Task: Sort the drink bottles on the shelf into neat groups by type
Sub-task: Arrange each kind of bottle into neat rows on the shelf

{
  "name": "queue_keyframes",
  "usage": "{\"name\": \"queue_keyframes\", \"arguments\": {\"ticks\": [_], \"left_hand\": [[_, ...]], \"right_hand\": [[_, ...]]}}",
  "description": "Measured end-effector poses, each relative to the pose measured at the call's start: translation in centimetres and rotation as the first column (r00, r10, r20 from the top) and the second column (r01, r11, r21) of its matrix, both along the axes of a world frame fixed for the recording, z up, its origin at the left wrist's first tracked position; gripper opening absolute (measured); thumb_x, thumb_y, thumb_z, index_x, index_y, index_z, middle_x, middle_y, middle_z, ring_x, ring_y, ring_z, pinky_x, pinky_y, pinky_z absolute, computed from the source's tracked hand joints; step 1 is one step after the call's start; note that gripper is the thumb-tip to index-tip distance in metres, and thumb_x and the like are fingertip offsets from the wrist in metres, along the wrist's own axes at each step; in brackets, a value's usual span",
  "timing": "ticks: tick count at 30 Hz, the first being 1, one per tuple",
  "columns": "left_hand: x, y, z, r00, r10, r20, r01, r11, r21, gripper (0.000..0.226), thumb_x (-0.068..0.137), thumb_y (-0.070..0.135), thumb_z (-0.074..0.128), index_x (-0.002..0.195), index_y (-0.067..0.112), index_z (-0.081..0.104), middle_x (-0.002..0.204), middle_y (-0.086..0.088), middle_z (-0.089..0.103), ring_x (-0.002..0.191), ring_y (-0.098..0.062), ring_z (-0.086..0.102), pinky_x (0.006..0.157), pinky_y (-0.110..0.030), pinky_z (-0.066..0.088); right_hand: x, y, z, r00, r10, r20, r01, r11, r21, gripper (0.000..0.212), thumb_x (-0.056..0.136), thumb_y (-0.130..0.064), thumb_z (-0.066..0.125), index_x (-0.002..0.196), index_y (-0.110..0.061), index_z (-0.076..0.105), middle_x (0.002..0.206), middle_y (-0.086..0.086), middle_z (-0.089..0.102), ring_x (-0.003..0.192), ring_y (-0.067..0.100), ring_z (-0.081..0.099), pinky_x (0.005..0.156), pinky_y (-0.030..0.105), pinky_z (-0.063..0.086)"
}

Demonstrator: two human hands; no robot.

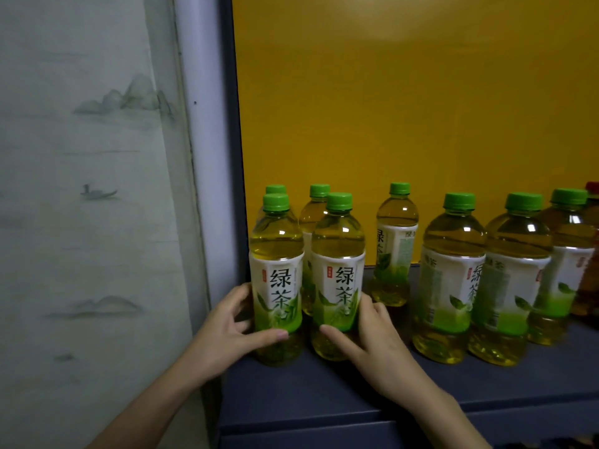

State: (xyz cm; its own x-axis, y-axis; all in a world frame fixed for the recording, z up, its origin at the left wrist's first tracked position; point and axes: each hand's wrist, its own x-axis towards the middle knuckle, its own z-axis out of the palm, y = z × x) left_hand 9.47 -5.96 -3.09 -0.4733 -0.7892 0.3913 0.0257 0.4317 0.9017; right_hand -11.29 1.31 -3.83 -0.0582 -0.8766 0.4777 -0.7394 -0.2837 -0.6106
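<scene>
Plainly, the 2 green tea bottles at the front of the left cluster are the ones being handled: the left front bottle (276, 280) and the right front bottle (337, 280) stand upright, just beside each other, at the left end of the dark blue shelf (324, 384), near its side wall. The left hand (227, 332) wraps the lower label of the left front bottle, thumb laid across the front and fingers curled round the far side. The right hand (372, 332) grips the right front bottle likewise, 1 digit across the front and the others tucked round its right flank. Both bottles look filled nearly to the shoulder, so we judge them fairly heavy for their size, with thin plastic walls that would give under a hard squeeze and a glossy label that may slip. We would take hold low, around the label's waist, and slide or lift without tilting. Behind them a back pair (316, 209) of green-capped bottles stands close, a lone bottle (393, 247) sits further right and back, and a row of 3 (450, 280) lines up beyond it. At the far right edge a darker bottle (588, 286) with a red cap is partly cut off. A yellow back panel (389, 108) rises behind, and a pale painted wall (81, 189) lies to the left
</scene>
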Motion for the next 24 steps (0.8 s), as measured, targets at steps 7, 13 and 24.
{"name": "queue_keyframes", "arguments": {"ticks": [7,13,24], "left_hand": [[0.3,-1.3,-0.3,0.999,-0.024,-0.027,0.026,0.997,0.074,0.097,0.031,0.044,0.091,0.119,0.028,0.053,0.125,0.001,0.061,0.112,-0.013,0.061,0.085,-0.022,0.053],[0.2,0.0,-0.4,0.971,0.239,-0.010,-0.238,0.961,-0.139,0.083,0.042,0.054,0.085,0.114,0.043,0.045,0.129,0.005,0.053,0.120,-0.010,0.050,0.101,-0.027,0.042],[-7.3,5.4,2.1,0.928,0.316,0.200,-0.051,0.636,-0.770,0.016,0.083,0.037,0.052,0.096,0.028,0.053,0.099,0.017,0.050,0.096,-0.001,0.052,0.082,-0.018,0.042]], "right_hand": [[0.6,-0.8,-0.2,1.000,0.020,0.021,-0.020,0.999,0.035,0.051,0.085,-0.047,0.056,0.129,-0.036,0.032,0.119,-0.028,0.038,0.110,0.001,0.035,0.091,0.016,0.034],[-0.7,0.1,-0.1,0.982,-0.015,0.188,0.012,1.000,0.017,0.057,0.083,-0.063,0.044,0.134,-0.043,0.032,0.135,-0.020,0.043,0.124,-0.002,0.039,0.106,0.029,0.038],[-7.2,0.8,0.5,0.967,-0.016,0.253,0.005,0.999,0.045,0.059,0.095,-0.021,0.047,0.146,-0.023,0.020,0.148,-0.009,0.030,0.137,0.003,0.026,0.116,0.029,0.024]]}}
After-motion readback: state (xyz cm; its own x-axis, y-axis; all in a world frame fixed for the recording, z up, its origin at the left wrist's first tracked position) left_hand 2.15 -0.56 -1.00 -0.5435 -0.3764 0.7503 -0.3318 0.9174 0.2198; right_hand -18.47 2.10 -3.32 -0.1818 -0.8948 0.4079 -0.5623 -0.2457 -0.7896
